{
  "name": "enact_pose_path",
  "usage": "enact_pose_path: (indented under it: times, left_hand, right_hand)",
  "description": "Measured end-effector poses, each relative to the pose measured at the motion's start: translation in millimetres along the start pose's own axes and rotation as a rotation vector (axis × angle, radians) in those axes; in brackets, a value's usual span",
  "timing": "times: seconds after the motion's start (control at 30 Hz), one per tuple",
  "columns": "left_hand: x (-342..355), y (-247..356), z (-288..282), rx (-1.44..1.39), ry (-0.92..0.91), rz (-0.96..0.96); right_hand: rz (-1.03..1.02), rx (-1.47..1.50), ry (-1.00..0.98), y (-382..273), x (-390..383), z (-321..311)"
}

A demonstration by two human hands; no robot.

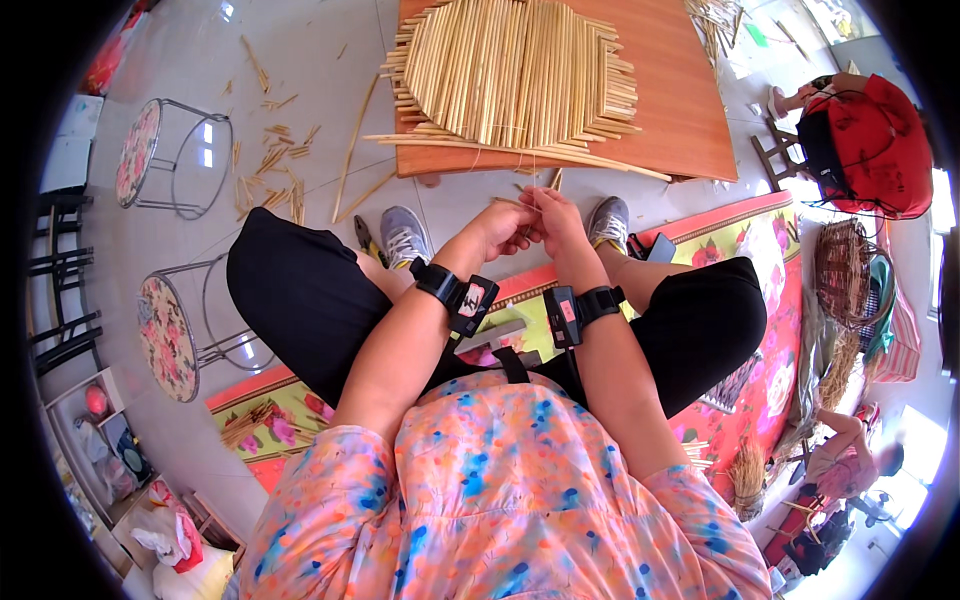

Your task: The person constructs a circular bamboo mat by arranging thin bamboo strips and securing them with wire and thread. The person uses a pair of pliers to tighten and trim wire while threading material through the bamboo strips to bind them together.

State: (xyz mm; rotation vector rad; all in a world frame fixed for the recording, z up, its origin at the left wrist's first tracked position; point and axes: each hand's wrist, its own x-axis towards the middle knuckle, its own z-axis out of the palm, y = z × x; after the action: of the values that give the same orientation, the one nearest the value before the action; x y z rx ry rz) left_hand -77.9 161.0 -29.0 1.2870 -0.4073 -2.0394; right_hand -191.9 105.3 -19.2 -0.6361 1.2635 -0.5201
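My left hand (pixel 500 228) and my right hand (pixel 556 220) meet in front of the table, above the floor between my shoes. Fingers of both are closed in a pinch around a thin pale thread (pixel 534 172), which runs up to the near edge of a mat of straw-coloured stalks (pixel 500 75). The stalks lie side by side, and their ends stick out unevenly around the mat. Across its near edge lies a long stalk (pixel 610 163). The exact crossing of the thread between my fingertips is too small to make out.
An orange-brown wooden table (pixel 690 110) bears the mat. Cut stalk pieces (pixel 275 155) litter the tiles. Pliers (pixel 368 240) lie by my left shoe. Two round flowered stools (pixel 140 150) stand at the left. At the right are a wicker basket (pixel 842 270) and other people (pixel 850 455).
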Motion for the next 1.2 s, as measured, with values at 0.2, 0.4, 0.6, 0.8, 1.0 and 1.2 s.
enact_pose_path:
  times: [0.2, 0.4, 0.6, 0.8, 1.0, 1.2]
  left_hand:
    - [26, -18, -35, 0.529, 0.635, 0.355]
    - [30, 7, 2, 0.072, 0.445, 0.489]
    - [29, 2, -8, 0.045, 0.428, 0.417]
    - [26, 7, -12, -0.103, 0.312, 0.259]
    - [26, 11, -8, -0.116, 0.208, 0.211]
    - [28, 12, -8, -0.097, 0.142, 0.18]
  right_hand:
    - [-0.145, -0.183, 0.092, 3, -3, -3]
    - [-0.316, -0.676, -0.065, 33, 7, -31]
    - [-0.432, -1.048, -0.004, 12, -21, -25]
    - [-0.134, -0.216, 0.116, -3, 7, -14]
    - [-0.002, -0.004, 0.127, 4, 10, -13]
    - [0.026, -0.002, 0.029, 6, 14, -14]
